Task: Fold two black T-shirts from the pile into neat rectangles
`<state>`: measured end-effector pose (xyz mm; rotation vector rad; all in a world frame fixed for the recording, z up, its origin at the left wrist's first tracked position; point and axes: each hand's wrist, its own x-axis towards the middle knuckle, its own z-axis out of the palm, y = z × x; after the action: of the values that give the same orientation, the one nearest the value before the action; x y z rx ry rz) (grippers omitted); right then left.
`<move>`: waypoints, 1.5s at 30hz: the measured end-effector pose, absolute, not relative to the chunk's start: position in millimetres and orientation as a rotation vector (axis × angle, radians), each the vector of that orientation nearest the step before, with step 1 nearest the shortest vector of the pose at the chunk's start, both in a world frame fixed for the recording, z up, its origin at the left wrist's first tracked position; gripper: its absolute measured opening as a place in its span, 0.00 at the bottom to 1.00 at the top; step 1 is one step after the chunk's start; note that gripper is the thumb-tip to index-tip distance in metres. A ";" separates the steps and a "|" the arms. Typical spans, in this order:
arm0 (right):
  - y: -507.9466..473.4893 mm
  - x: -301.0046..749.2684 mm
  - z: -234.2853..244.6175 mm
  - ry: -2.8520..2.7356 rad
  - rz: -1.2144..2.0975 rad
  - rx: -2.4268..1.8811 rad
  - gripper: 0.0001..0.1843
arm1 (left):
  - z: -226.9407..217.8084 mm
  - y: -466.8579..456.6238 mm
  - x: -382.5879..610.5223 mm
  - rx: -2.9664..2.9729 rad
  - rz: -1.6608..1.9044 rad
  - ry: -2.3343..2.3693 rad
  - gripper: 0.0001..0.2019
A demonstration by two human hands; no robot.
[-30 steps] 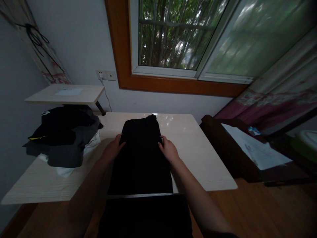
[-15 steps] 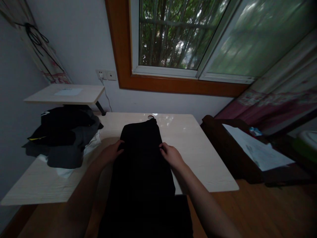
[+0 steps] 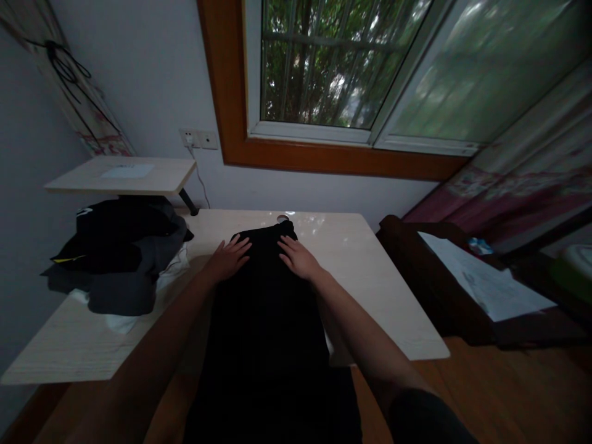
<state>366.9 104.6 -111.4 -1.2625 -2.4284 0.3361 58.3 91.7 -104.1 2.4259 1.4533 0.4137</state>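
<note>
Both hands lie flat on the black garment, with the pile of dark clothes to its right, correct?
No: the head view shows the pile of dark clothes left of the black garment, not right. The left hand and right hand do lie flat on it.

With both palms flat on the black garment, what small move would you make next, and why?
Probably sweep both palms toward you along the garment. The left hand and right hand lie flat, fingers spread, near its far end on the table. The cloth runs long, past the near edge, so a smoothing stroke looks apt.
</note>
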 end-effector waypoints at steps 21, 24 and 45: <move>184.5 364.1 -121.5 -2.406 0.271 -1.787 0.35 | -118.3 93.6 52.7 2.568 0.290 1.610 0.29; 185.0 373.6 -124.4 -2.363 0.242 -1.744 0.34 | -117.7 94.1 48.0 2.549 0.307 1.593 0.28; 31.1 440.4 -108.8 -1.944 0.672 -1.107 0.17 | -89.0 -6.0 -16.7 2.182 0.695 1.143 0.22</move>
<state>440.4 31.1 -108.8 -1.1073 -1.9443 0.6724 -16.7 -6.0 -89.0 2.1824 1.1432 0.6946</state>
